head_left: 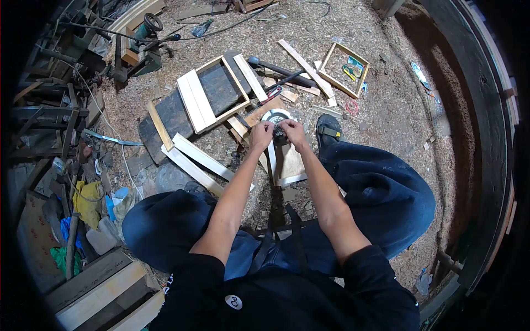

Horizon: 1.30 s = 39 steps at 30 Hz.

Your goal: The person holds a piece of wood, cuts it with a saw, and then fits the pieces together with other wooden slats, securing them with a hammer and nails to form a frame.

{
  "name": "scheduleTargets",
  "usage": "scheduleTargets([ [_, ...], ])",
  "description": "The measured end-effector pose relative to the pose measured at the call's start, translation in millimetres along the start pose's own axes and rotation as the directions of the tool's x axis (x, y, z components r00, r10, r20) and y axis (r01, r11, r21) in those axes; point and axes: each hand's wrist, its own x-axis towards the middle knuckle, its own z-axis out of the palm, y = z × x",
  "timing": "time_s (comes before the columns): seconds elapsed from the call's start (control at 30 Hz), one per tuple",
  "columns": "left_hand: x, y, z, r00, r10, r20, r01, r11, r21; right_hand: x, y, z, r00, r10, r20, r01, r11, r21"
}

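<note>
My left hand (262,134) and my right hand (293,131) are close together in front of me, fingers pinched around a small dark part between them. What that part is, I cannot make out. Just behind and under the fingers is a round white and dark item (275,115), partly covered by the hands. Below the hands lies a light wooden board (291,163) with a pale strip along its edges. A wooden frame with pale slats (196,101) rests on a dark slab (156,129) to the left.
Loose wood strips (199,156) lie to the left. Behind are a dark pipe-like tool (284,71) and a small wooden frame (324,62) around a green packet (353,67). Scrap and machinery crowd the left side; a dark beam (486,165) stands right.
</note>
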Motion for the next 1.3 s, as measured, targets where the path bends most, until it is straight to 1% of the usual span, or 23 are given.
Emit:
scheduleTargets([
  [0.03,-1,-1,0,1.000,0.000,-0.001,0.000,1.000,0.000,0,2,-1,1.000,-0.016,-0.011,0.016,1.000,0.000],
  [0.07,-3,-1,0,0.998,0.057,-0.035,-0.057,0.998,-0.004,0,5,-2,1.000,-0.014,-0.010,0.014,1.000,-0.001],
  [0.1,-5,0,-2,0.991,0.115,-0.070,-0.115,0.993,-0.005,0,5,-4,0.999,0.004,-0.041,-0.006,0.999,-0.050],
  [0.13,-7,2,-3,0.991,0.114,-0.070,-0.115,0.993,-0.005,-1,4,-5,0.997,0.020,-0.071,-0.027,0.995,-0.098],
  [0.2,-9,9,-3,0.972,0.233,0.008,-0.233,0.970,0.066,-3,3,-8,0.997,0.050,-0.053,-0.056,0.992,-0.116],
  [0.33,-15,22,-3,0.958,0.288,0.003,-0.285,0.947,0.145,-6,-1,-13,0.991,0.130,0.011,-0.128,0.987,-0.101],
  [0.47,-19,27,-10,0.939,0.344,-0.007,-0.336,0.920,0.201,2,7,-12,0.993,0.120,0.016,-0.118,0.986,-0.118],
  [0.53,-17,29,-11,0.950,0.310,-0.025,-0.297,0.928,0.226,9,11,-7,0.998,-0.029,-0.052,0.012,0.952,-0.305],
  [0.57,-16,30,-11,0.949,0.313,-0.026,-0.300,0.927,0.227,11,13,-8,0.998,-0.032,-0.053,0.014,0.953,-0.304],
  [0.63,-11,30,-7,0.971,0.223,-0.082,-0.187,0.931,0.315,-5,-15,-1,0.972,-0.157,-0.177,0.032,0.828,-0.560],
  [0.7,4,39,-2,0.966,0.236,-0.109,-0.194,0.934,0.301,6,-30,1,0.970,-0.126,-0.207,-0.004,0.847,-0.532],
  [0.77,25,55,1,0.971,0.196,-0.133,-0.184,0.978,0.100,21,-43,1,0.941,-0.180,-0.286,0.015,0.868,-0.497],
  [0.83,46,70,6,0.952,0.254,-0.173,-0.242,0.966,0.086,33,-65,1,0.924,-0.196,-0.330,0.003,0.863,-0.505],
  [0.9,64,88,10,0.955,0.184,-0.232,-0.181,0.983,0.033,48,-84,-3,0.909,-0.232,-0.346,0.026,0.861,-0.508],
  [0.93,71,98,10,0.955,0.185,-0.232,-0.188,0.982,0.008,56,-90,-5,0.889,-0.319,-0.329,0.097,0.833,-0.545],
  [0.97,78,107,10,0.952,0.196,-0.236,-0.200,0.980,0.007,65,-98,-7,0.884,-0.330,-0.332,0.105,0.832,-0.545],
  [1.03,94,118,12,0.941,0.179,-0.288,-0.172,0.984,0.048,81,-109,-10,0.864,-0.431,-0.260,0.138,0.700,-0.701],
  [1.07,101,122,10,0.932,0.199,-0.302,-0.177,0.979,0.096,87,-113,-10,0.842,-0.497,-0.209,0.157,0.598,-0.786],
  [1.1,106,125,7,0.929,0.205,-0.308,-0.183,0.978,0.100,96,-115,-10,0.838,-0.504,-0.208,0.165,0.599,-0.784],
  [1.17,115,128,-4,0.921,0.263,-0.288,-0.215,0.958,0.187,110,-117,-8,0.784,-0.619,0.047,0.262,0.262,-0.929],
  [1.2,126,117,-2,0.945,0.234,-0.230,-0.209,0.970,0.127,117,-121,-8,0.846,-0.513,0.149,0.269,0.168,-0.948],
  [1.23,126,118,-10,0.917,0.311,-0.250,-0.269,0.945,0.187,127,-113,-5,0.816,-0.537,0.213,0.297,0.073,-0.952],
  [1.3,127,124,-21,0.941,0.256,-0.222,-0.223,0.961,0.163,139,-100,0,0.790,-0.528,0.311,0.342,-0.040,-0.939],
])
